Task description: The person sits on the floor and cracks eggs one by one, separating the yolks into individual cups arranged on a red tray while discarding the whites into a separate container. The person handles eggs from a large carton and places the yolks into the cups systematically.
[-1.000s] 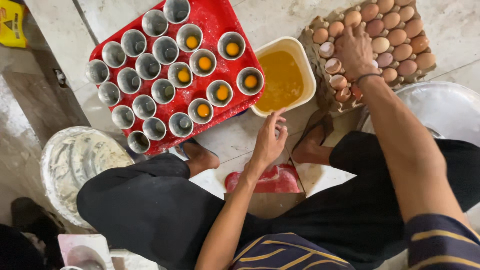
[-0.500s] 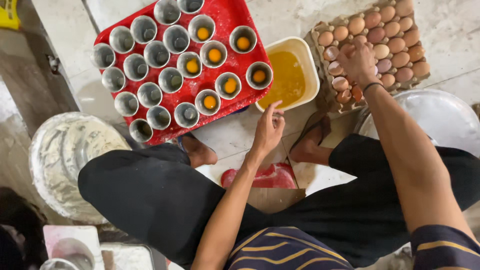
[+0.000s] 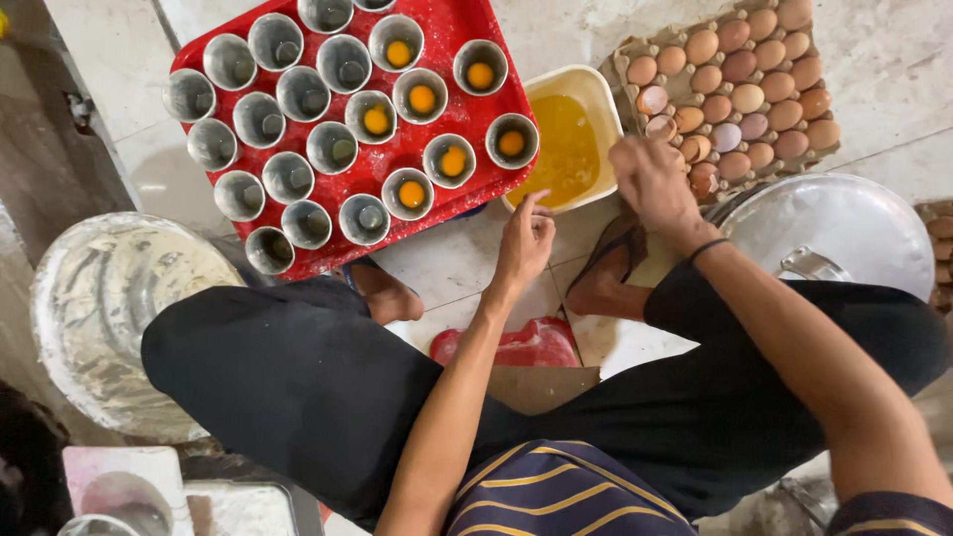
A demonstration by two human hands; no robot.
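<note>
Eggs (image 3: 740,74) in the cardboard tray (image 3: 824,149) are the items in hand: light, rigid, thin-shelled and brittle, so each is best taken around its middle with fingertips on opposite sides and only light pressure; a wet shell will be slippery. The right hand (image 3: 653,184) hovers over the near left corner of the tray, above broken shells (image 3: 657,111), fingers curled downward; whether this grip is pinching an egg cannot be told from above. Whole eggs lie just beyond and to the right of that grip, within the same tray. The left hand (image 3: 523,243) is empty, fingers loosely spread, forefinger pointing at the near rim of the cream tub (image 3: 608,104) of beaten egg. Left of the tub, a red tray (image 3: 496,45) on the floor carries metal cups (image 3: 303,94), several holding yolks (image 3: 422,98).
</note>
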